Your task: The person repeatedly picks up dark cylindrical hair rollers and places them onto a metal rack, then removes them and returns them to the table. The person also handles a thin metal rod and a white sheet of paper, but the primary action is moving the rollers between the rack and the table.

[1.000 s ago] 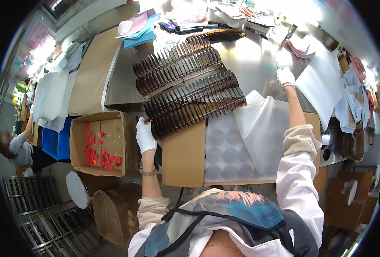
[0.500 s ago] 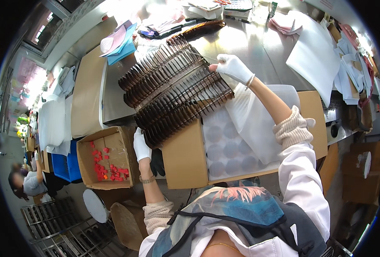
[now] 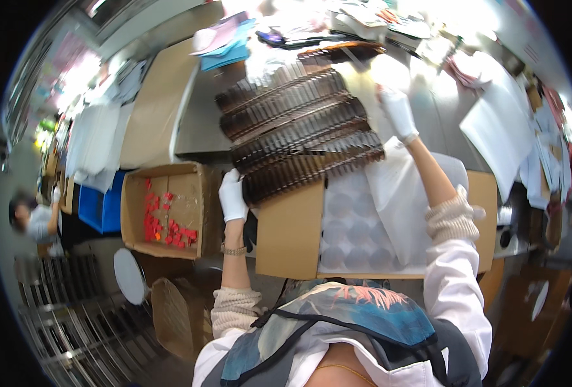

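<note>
A metal rack [image 3: 305, 132] with several rows of dark brown, curved, blade-like pieces is tilted over the workbench and the near carton. My left hand [image 3: 233, 198], in a white glove, is closed on the rack's near left corner. My right hand [image 3: 399, 115], gloved too, is beyond the rack's right side and apart from it. Glare and motion blur smear its fingers, so whether it holds anything cannot be made out. Under the rack's near edge is an open carton [image 3: 289, 237] with a white tray of round pockets [image 3: 354, 235] and a white foam sheet [image 3: 392, 200].
A carton with small red pieces [image 3: 199, 200] stands left, beside a blue bin [image 3: 108, 209]. Coloured cloths [image 3: 225, 45] and a long brown piece [image 3: 344, 51] lie at the back. White sheets [image 3: 499, 148] hang right. Another person [image 3: 38, 219] is far left.
My right hand has drawn away from the rack's upper right edge, out to the right. My left hand keeps its hold on the corner. The whole view has shifted slightly.
</note>
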Tool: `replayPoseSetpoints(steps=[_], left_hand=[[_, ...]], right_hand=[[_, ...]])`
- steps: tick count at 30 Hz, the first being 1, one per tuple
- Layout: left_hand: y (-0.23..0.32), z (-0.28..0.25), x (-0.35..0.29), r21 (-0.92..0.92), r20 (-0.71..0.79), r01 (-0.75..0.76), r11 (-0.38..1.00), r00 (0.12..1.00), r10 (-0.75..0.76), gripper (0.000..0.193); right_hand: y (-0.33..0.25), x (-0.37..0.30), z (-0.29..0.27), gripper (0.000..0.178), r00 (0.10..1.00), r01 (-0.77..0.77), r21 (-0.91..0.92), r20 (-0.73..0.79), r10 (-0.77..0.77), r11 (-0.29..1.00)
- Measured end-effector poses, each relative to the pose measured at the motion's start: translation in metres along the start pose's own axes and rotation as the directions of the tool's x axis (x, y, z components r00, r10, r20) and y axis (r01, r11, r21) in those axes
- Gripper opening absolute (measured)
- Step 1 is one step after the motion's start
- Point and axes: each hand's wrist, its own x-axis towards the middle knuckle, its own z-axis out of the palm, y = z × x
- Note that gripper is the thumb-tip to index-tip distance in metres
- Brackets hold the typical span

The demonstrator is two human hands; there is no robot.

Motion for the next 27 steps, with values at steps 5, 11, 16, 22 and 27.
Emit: replayPoseSetpoints(steps=[5, 11, 16, 22, 27], left_hand=[[0.073, -0.037, 0.006, 0.034, 0.187, 0.137, 0.990, 0.972, -0.141, 0.027], [0.216, -0.054, -0.008, 0.333, -0.040, -0.511, 0.793, 0.832, 0.553, 0.043], [0.221, -0.066, -0.002, 0.640, 0.000, -0.630, 0.440, 0.572, 0.820, 0.015], [0.152, -0.117, 0.052, 0.157, -0.659, -0.410, 0.898, 0.634, 0.405, 0.011], [0.083, -0.110, 0.087, -0.667, -0.545, -0.155, 0.729, 0.769, -0.335, 0.025]], right_hand=[[-0.078, -0.028, -0.045, 0.018, 0.973, -0.182, 0.361, 0.199, 0.115, 0.915], [-0.215, -0.051, -0.045, 0.027, 0.644, -0.532, 0.341, 0.758, 0.109, 0.775], [-0.237, -0.048, -0.031, 0.047, 0.393, -0.708, 0.368, 0.914, -0.097, 0.602], [-0.160, 0.016, 0.012, 0.036, 0.916, 0.023, 0.226, 0.384, -0.111, 0.974], [-0.079, 0.077, 0.047, 0.045, 0.971, 0.226, -0.537, 0.185, -0.148, 0.813]])
